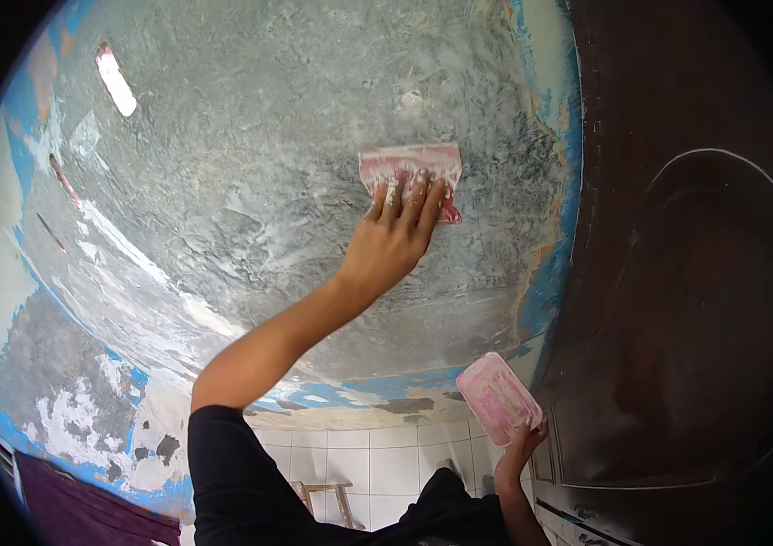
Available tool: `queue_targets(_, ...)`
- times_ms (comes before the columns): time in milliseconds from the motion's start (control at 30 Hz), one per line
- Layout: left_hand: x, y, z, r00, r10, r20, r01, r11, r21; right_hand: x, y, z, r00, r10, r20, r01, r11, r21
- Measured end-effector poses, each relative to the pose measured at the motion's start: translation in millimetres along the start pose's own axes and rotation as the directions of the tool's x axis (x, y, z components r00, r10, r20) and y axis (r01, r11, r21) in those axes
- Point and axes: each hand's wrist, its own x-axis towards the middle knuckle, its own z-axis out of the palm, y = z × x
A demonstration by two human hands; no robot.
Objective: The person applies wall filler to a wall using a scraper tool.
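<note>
With fingers laid along its face, my left hand [388,241] grips a wide red putty spreader [409,162] smeared with pale filler. The spreader's far edge rests against a rough grey wall [304,118]. White filler marks my left fingers; the thumb is hidden. Lower down on the right, my right hand [525,435] holds a shallow rectangular tray [499,400] by its near corner. Pink and white filler coats the inside of the tray, which is tilted toward me.
Blue and pale flaking paint [550,300] borders the grey patch. A dark brown panelled door [687,300] stands at the right. Below are white floor tiles [395,455] and a small wooden stool [343,502]. Purple cloth [95,505] hangs at lower left.
</note>
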Motion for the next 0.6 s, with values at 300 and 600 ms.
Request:
queue_targets(300,74,-57,-54,0.949,-0.289,-0.125,0.242,0.925,-0.294,-2,2,7,0.999,0.035,0.002,-0.035,0.999,0.029)
queue_targets(600,-14,18,31,0.982,-0.017,0.187,-0.011,0.989,0.148,-4,5,-2,0.998,0.046,-0.042,-0.046,0.999,0.005)
